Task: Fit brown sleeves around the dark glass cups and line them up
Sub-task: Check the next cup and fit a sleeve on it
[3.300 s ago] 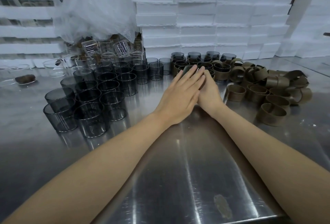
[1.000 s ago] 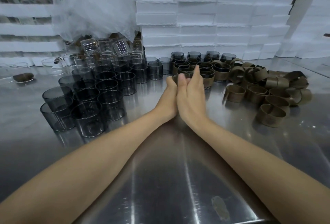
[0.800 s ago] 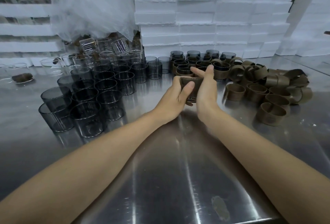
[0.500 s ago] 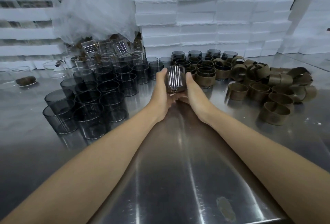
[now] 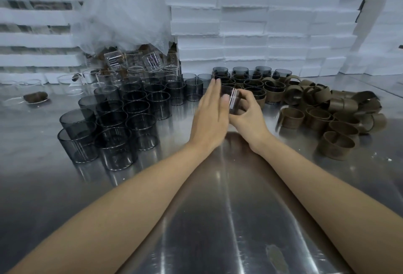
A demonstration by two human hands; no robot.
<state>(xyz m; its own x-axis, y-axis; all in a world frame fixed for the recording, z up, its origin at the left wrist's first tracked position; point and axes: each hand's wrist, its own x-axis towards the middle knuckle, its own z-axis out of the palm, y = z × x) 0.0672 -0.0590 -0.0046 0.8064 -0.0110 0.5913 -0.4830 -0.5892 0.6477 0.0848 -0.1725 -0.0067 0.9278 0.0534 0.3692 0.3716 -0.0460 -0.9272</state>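
A dark glass cup (image 5: pixel 234 101) is held tilted just above the steel table, my right hand (image 5: pixel 248 116) wrapped around it from the right. My left hand (image 5: pixel 210 116) lies flat with straight fingers against the cup's left side, hiding part of it. Whether a sleeve is on this cup I cannot tell. Bare dark glass cups (image 5: pixel 113 121) stand in a cluster to the left. Cups with brown sleeves (image 5: pixel 257 86) stand in rows behind my hands. Loose brown sleeves (image 5: pixel 331 116) are heaped on the right.
The steel table (image 5: pixel 218 208) reaches toward me. White foam blocks (image 5: pixel 261 22) are stacked along the back. Crumpled clear plastic wrap (image 5: pixel 122 12) hangs over clear glasses (image 5: pixel 130 64) at the back left. A small brown object lies in a clear dish (image 5: pixel 36 97) at the far left.
Earlier my hands pressed together over the sleeved rows, then lifted a cup upright between both palms. Now the cup sits tilted in my right hand and my left hand has flattened against it.
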